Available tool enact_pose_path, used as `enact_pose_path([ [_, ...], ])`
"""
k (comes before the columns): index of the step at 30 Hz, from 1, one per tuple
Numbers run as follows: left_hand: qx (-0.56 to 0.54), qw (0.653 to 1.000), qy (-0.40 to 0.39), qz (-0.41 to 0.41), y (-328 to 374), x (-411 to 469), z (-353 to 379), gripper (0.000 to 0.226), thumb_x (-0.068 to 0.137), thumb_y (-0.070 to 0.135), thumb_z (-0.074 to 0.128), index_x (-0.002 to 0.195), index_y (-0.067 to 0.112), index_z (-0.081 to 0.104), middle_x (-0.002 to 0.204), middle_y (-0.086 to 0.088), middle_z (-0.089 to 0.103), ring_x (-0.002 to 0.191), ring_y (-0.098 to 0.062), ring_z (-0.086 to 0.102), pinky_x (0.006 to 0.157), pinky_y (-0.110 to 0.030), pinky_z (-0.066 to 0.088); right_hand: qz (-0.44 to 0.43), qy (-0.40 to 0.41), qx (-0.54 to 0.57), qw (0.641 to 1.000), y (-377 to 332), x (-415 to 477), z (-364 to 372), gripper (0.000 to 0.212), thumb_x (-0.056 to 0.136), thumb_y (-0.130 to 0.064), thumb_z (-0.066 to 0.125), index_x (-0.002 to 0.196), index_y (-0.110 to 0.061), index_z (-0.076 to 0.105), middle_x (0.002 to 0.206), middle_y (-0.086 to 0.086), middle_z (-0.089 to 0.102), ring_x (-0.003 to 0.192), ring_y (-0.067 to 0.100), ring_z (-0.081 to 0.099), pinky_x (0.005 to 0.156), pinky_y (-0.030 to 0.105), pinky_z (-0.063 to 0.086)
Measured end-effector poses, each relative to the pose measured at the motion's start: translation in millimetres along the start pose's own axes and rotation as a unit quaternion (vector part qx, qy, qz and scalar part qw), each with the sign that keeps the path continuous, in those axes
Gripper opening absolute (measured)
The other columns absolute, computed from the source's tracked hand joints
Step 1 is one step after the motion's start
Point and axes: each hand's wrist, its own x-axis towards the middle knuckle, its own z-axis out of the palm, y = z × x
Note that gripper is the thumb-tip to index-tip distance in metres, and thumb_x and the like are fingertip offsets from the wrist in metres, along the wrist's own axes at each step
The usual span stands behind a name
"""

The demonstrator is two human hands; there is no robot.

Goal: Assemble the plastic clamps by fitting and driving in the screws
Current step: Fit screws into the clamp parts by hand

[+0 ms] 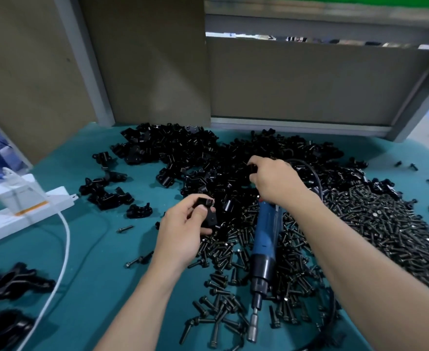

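Teal mat (87,287) on a workbench, plain brown panels (157,72) standing behind it, and parts everywhere.

The left hand (180,234) grips a black clamp half (209,219), thumb on top and fingers curled under, held just above the near edge of the mess. The right hand (274,178) is further out and to the right of it, over the heap of clamp parts (183,153), with its fingertips pinching a second piece (252,168) out of the pile. So I'd call this the pairing-up step, before any screw goes in.

Tips for doing it well, as I see it:
- Get the two parts seated flush with the holes lined up before reaching for a screw, otherwise it'll probably cross-thread in the plastic.
- The screws (385,229) are spread right of and below the right hand, so grab one on the way back.
- The blue electric screwdriver (265,239) lies under the right forearm, bit pointing toward the person. Start the screw by hand, then drive it.

Hard to make out: the right hand's fingers cover most of the part, so I can't tell which kind it is or how it's oriented. The dark lumps (8,282) well left of and below the left hand are blurred; finished clamps maybe, can't say. The white power strip (31,206) to the left is cut off by the frame edge, and its white cable (65,231) runs out at the bottom.
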Motion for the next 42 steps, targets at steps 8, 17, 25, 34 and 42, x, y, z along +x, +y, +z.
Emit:
enact_pose_path([
  [8, -0.008, 1.000, 0.011, 0.000, 0.7, -1.8, 0.6, 0.040, 0.108, 0.017, 0.050, 0.100, 0.049, 0.072, 0.096, 0.020, 0.076, 0.078, -0.004, 0.073, 0.084, -0.052, 0.062, 0.055, 0.028, 0.096, 0.993, 1.0, -25.9, -2.6, 0.038, 0.095, -0.006, 0.052, 0.121, -0.026, 0.069, 0.104, 0.008, 0.075, 0.093, 0.028, 0.072, 0.087, 0.040, 0.057],
  [17, -0.012, 1.000, 0.011, -0.003, -0.8, 2.1, -0.6, 0.040, 0.109, 0.021, 0.049, 0.099, 0.053, 0.071, 0.098, 0.022, 0.076, 0.080, -0.003, 0.074, 0.088, -0.056, 0.060, 0.073, -0.177, -0.166, 0.967, 11.6, 58.9, 2.0, 0.079, 0.095, -0.006, 0.052, 0.164, -0.023, 0.016, 0.165, 0.020, 0.015, 0.137, 0.046, 0.043, 0.112, 0.052, 0.034],
  [25, -0.007, 1.000, -0.006, 0.010, -3.6, 6.0, -1.9, 0.041, 0.109, 0.019, 0.048, 0.098, 0.052, 0.071, 0.097, 0.022, 0.075, 0.077, -0.002, 0.074, 0.088, -0.056, 0.060, 0.023, -0.189, -0.170, 0.967, 5.6, 48.0, -6.4, 0.013, 0.090, 0.003, 0.056, 0.083, -0.006, 0.062, 0.093, 0.011, 0.063, 0.075, 0.024, 0.060, 0.061, 0.034, 0.053],
  [34, -0.015, 0.999, 0.010, 0.037, -2.6, 4.0, -1.5, 0.042, 0.106, 0.016, 0.055, 0.094, 0.054, 0.071, 0.091, 0.018, 0.077, 0.075, -0.007, 0.074, 0.078, -0.045, 0.064, 0.058, 0.115, 0.313, 0.941, -4.5, -32.9, -31.6, 0.020, 0.090, -0.008, 0.074, 0.091, -0.027, 0.079, 0.076, -0.009, 0.074, 0.057, 0.011, 0.066, 0.050, 0.013, 0.045],
  [42, -0.160, 0.980, -0.052, 0.110, 4.6, -9.5, -1.6, 0.017, 0.075, 0.032, 0.071, 0.083, 0.019, 0.077, 0.063, 0.005, 0.063, 0.054, -0.008, 0.054, 0.048, -0.019, 0.041, 0.067, -0.088, 0.693, 0.712, -42.9, -103.6, -14.2, 0.019, 0.096, 0.004, 0.063, 0.101, -0.006, 0.078, 0.097, 0.013, 0.076, 0.069, 0.015, 0.068, 0.061, 0.021, 0.054],
])
